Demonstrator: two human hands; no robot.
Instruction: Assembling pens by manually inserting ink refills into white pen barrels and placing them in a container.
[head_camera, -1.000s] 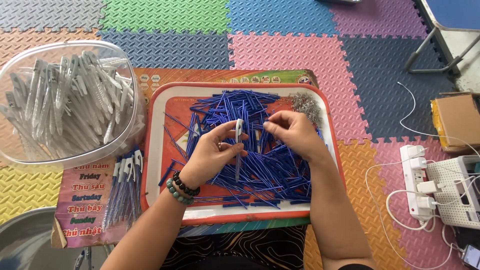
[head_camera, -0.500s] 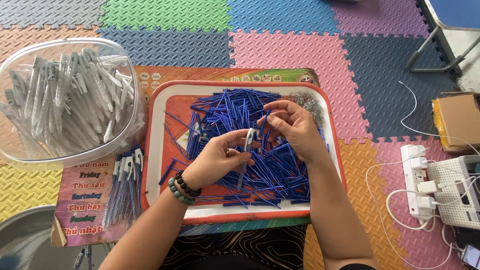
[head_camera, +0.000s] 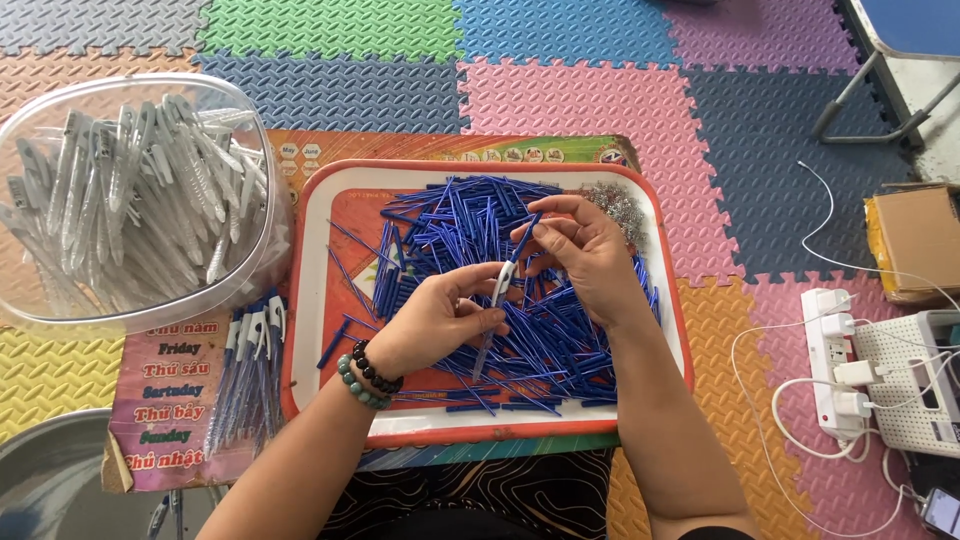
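Left hand (head_camera: 440, 320) pinching clear pen barrel (head_camera: 492, 318); right hand (head_camera: 585, 250) pinching thin blue refill (head_camera: 524, 240).

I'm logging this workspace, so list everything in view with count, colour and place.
tray: one, orange-red rim, centre, on a printed board
refills: too many to count, blue, piled in the tray
springs: a small heap, silver, tray's top right corner
tub: one, clear, left, full of pale pen barrels
finished pens: a bundle, clear with white clips, between tub and tray
board: one, printed card, under the tray
mats: many, multicoloured foam tiles, floor
power strip: one, white, right, with plugs and cables
box: one, brown cardboard, right edge
left hand: beaded bracelets at the wrist, holds a clear barrel
right hand: pinches a blue refill at the barrel's top
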